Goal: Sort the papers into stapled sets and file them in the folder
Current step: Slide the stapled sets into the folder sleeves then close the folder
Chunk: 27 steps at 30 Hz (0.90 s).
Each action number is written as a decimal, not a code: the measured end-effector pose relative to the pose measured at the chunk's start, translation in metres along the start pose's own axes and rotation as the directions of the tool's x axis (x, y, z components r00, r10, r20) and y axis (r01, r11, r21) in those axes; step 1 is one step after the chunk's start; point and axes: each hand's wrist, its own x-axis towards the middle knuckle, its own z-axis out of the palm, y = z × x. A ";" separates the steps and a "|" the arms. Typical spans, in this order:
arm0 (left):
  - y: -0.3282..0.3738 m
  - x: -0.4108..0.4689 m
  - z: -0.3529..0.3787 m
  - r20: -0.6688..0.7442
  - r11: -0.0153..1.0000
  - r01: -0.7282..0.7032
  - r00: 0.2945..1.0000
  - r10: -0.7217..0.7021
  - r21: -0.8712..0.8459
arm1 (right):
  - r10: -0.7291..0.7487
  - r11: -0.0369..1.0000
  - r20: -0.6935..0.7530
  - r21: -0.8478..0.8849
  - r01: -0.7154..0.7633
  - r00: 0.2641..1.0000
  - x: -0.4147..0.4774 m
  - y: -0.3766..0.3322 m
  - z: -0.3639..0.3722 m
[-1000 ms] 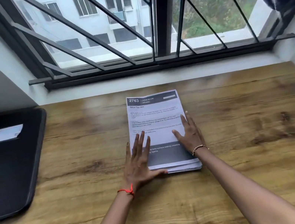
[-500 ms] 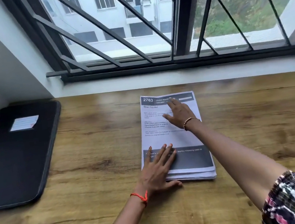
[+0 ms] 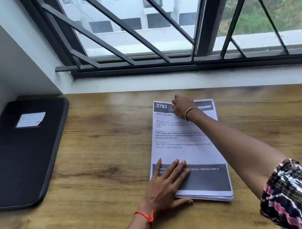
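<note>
Wooden desk (image 3: pixel 105 184) holds one folder (image 3: pixel 17 158), one paper stack (image 3: pixel 188 148); left grip (image 3: pixel 165 188) spread flat atop, right grip (image 3: pixel 183 107) curled, hold unclear

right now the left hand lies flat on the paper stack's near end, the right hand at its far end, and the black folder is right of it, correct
Not quite: the head view shows the black folder left of the paper stack, not right. The left hand lies flat on its near end, the right hand at its far end.

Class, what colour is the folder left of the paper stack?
The folder is black, with a pale label; head view shows it.
</note>
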 end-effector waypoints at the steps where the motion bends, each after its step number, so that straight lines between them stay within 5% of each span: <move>1: -0.001 0.001 -0.001 0.001 1.000 0.011 1.000 -0.011 -0.001 | -0.016 1.000 -0.019 -0.012 0.016 1.000 -0.002 0.000 0.001; 18: 0.001 0.001 -0.005 -0.009 0.992 0.075 0.997 -0.077 -0.097 | -0.007 0.999 -0.015 -0.041 0.007 1.000 -0.015 0.009 -0.001; 27: -0.012 0.042 -0.039 -0.148 0.942 0.247 0.947 -0.284 -0.227 | 0.143 0.988 -0.146 -0.029 -0.149 0.979 -0.081 0.042 0.015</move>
